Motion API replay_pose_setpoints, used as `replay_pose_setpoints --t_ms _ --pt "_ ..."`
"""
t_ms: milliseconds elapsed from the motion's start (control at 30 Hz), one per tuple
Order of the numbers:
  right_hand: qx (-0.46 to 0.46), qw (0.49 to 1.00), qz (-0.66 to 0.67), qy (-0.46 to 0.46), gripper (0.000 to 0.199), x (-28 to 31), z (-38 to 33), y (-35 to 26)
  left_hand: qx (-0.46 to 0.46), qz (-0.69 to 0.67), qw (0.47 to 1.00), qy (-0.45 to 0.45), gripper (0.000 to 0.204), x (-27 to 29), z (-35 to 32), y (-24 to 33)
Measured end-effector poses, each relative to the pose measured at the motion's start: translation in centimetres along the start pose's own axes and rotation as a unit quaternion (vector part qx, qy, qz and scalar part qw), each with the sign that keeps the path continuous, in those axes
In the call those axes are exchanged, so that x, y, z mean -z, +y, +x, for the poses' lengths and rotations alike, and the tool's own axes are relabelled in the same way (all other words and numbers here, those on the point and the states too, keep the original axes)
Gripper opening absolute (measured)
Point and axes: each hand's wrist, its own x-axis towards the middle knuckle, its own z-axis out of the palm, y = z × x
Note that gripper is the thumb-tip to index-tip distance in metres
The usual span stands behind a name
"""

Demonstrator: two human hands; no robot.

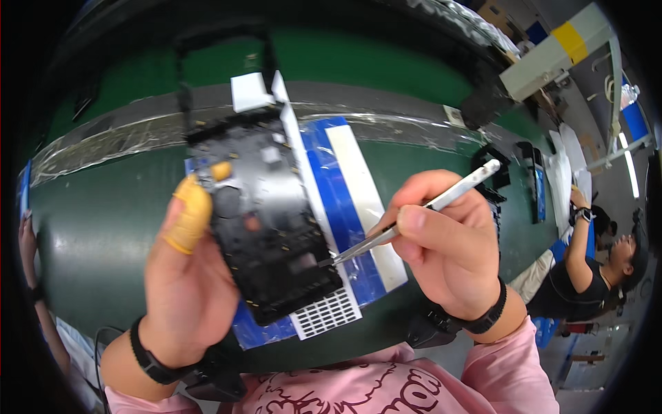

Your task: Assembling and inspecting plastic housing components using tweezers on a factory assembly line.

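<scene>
My left hand (185, 276) grips a black phone frame (265, 214) from its left side and holds it tilted above the bench; a yellow finger cot covers the thumb (187, 214). A second yellow fingertip (221, 170) shows over the frame's upper part. My right hand (448, 248) pinches silver tweezers (414, 215), whose tip (329, 262) touches the lower right of the frame. Both wrists wear black straps.
Under the frame lies a blue and white tray (345, 207) with a white grid piece (325, 314) at its near end. The bench is a green mat (96, 221) crossed by a clear taped strip (103, 138). A person in black (586, 276) works at the right.
</scene>
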Motion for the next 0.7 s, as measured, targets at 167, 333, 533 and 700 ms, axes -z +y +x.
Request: replay_pose_setpoints --t_ms 167,333,533,700 --pt "0.085 0.995 0.002 -0.049 0.017 -1.8 0.1 1.9 0.022 -0.046 0.998 -0.029 0.033 -1.0 -0.5 -0.4" --pt "0.061 0.997 -0.042 -0.003 0.015 -2.0 -0.1 2.6 0.034 -0.051 0.996 -0.066 0.037 -1.1 -0.8 -0.3" --pt "0.083 0.995 -0.009 -0.061 0.018 -1.6 -0.2 2.7 0.021 -0.035 0.997 -0.071 0.038 -1.6 -1.6 -0.6" --pt "0.070 0.996 -0.005 -0.048 0.018 -1.6 -0.4 2.6 0.029 -0.040 0.995 -0.085 0.035 -1.3 -1.7 -0.6"
